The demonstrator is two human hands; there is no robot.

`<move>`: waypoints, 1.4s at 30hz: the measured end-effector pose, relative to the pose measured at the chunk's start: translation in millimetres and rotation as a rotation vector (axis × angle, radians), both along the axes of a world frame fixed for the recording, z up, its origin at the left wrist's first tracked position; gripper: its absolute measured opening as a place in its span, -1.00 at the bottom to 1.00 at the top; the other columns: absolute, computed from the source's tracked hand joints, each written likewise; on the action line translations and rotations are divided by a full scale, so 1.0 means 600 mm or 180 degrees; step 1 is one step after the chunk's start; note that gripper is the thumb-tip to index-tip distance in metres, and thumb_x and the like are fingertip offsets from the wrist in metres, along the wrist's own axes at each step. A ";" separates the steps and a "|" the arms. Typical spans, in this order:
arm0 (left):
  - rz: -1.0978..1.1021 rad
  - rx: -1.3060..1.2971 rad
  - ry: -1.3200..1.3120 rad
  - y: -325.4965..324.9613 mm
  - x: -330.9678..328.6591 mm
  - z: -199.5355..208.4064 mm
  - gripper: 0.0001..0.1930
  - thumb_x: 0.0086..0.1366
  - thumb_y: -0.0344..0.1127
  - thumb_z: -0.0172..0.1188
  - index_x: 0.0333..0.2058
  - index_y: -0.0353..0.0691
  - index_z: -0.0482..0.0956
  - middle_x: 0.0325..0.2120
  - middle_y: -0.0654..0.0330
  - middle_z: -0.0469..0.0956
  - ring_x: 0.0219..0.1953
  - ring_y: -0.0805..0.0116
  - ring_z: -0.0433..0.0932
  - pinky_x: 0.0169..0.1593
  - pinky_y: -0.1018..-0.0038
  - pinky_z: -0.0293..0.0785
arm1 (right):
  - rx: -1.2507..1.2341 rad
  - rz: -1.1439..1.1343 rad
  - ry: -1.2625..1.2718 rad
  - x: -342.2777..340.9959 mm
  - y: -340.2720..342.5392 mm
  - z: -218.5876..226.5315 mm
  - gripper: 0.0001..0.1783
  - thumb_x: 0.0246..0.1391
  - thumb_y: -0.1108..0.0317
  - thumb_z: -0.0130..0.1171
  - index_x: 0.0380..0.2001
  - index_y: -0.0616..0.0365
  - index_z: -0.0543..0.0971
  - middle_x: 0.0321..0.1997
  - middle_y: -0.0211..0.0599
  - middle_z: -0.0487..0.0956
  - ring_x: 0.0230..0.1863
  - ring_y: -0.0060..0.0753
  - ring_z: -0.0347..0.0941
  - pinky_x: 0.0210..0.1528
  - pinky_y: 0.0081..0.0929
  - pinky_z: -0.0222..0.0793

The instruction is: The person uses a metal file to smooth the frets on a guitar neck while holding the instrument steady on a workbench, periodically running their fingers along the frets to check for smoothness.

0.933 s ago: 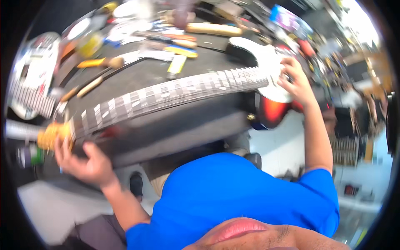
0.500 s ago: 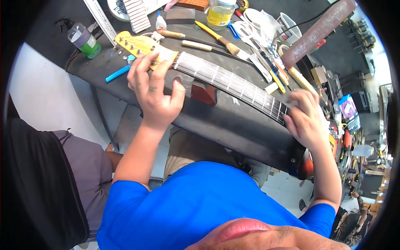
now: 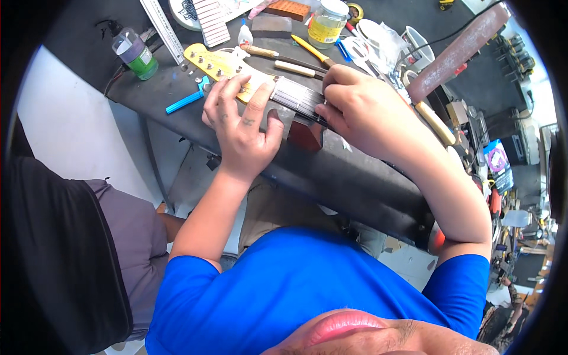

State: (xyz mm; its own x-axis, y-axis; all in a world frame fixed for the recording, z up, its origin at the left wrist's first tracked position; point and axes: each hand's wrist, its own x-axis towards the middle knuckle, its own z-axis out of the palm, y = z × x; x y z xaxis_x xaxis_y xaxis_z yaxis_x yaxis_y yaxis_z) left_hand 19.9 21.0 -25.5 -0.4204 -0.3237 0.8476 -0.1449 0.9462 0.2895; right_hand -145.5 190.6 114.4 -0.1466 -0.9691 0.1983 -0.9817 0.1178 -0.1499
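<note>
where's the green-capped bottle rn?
Head view, upper left: the green bottle stands on the dark workbench, left of the guitar headstock and beside the metal ruler, away from the left hand.

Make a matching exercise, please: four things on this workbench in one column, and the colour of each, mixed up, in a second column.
Things:
1. guitar headstock
2. small bottle
3. pen-like tool near the left hand
4. block under the guitar neck

Colours:
A. blue
B. dark red
C. pale yellow
D. green with a clear top

Pairs: 1-C, 2-D, 3-A, 4-B
</note>
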 end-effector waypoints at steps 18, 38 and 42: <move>-0.0073 -0.0590 -0.0013 0.004 -0.009 -0.010 -0.31 0.12 -0.32 0.42 0.31 0.08 0.73 0.41 0.01 0.50 0.51 -0.21 0.33 0.53 -0.09 0.09 | -0.0844 -0.1234 -0.0044 0.109 0.156 -0.083 -0.33 0.06 0.33 0.60 0.27 0.06 0.64 0.42 -0.07 0.57 0.42 0.20 0.51 0.48 0.11 0.36; -0.0193 -0.0602 -0.0071 0.006 -0.029 -0.013 -0.34 0.21 -0.54 0.28 0.30 0.07 0.60 0.42 0.04 0.54 0.57 -0.09 0.39 0.58 -0.05 -0.10 | -0.1692 -0.1860 0.0483 0.118 0.098 -0.144 -0.41 -0.09 0.32 0.49 0.11 -0.20 0.69 0.29 -0.38 0.66 0.31 -0.16 0.59 0.31 0.13 0.26; -0.0113 -0.0654 -0.0238 0.006 -0.027 -0.010 -0.34 0.21 -0.54 0.28 0.31 0.07 0.58 0.42 0.03 0.55 0.56 -0.10 0.40 0.58 -0.04 -0.10 | -0.1737 -0.1852 0.0434 0.115 0.095 -0.143 -0.42 -0.10 0.32 0.48 0.09 -0.20 0.70 0.27 -0.41 0.67 0.29 -0.19 0.60 0.30 0.12 0.25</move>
